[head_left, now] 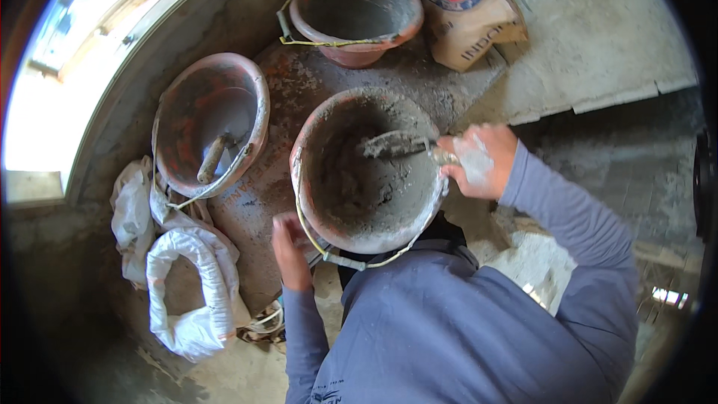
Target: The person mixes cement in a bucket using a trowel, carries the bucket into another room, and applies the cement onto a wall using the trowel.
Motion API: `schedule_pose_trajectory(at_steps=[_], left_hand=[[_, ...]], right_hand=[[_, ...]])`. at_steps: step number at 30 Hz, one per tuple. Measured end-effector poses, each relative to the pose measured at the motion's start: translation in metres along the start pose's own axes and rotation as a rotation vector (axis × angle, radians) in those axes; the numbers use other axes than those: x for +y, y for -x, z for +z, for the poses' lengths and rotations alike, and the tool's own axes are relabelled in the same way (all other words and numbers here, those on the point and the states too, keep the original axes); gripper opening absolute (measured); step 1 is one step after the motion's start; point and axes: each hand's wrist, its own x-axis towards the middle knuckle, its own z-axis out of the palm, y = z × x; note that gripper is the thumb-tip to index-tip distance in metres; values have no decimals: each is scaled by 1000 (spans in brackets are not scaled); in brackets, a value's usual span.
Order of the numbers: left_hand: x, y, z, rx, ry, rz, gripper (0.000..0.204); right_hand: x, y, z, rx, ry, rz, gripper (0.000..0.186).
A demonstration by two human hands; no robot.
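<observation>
In front of me stands a reddish bucket [310,213] coated with grey mortar, its mouth turned up and more wet mortar [348,179] lying inside. A mortar-covered trowel [396,144] reaches over the right rim into the bucket, its blade above the mortar. My right hand [479,163], smeared with grey, is closed around the trowel's handle. At the bucket's lower left side, my left hand [290,248] grips the outer wall, its fingertips partly hidden by it. The wire handle [351,262] hangs down along the near rim.
A second bucket [262,78] at left holds water and a tool with a wooden handle [215,158]. Another bucket [410,7] stands farther back beside a torn paper sack [479,34]. White plastic sacks [158,277] lie at lower left, and a concrete ledge [598,52] runs along the right.
</observation>
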Motion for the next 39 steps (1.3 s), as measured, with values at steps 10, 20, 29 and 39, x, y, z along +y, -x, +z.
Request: schedule_pose_trajectory(at_steps=[10, 20, 29, 39], left_hand=[[-51, 129, 110, 231, 423, -21, 65], [31, 27, 140, 878, -27, 287, 60], [149, -21, 120, 531, -888, 413, 49], [177, -40, 178, 304, -1259, 788, 37]], right_hand=[[56, -21, 21, -92, -506, -217, 30], [97, -21, 96, -11, -975, -443, 32], [111, -8, 105, -39, -953, -439, 31], [60, -54, 118, 325, -783, -238, 43]])
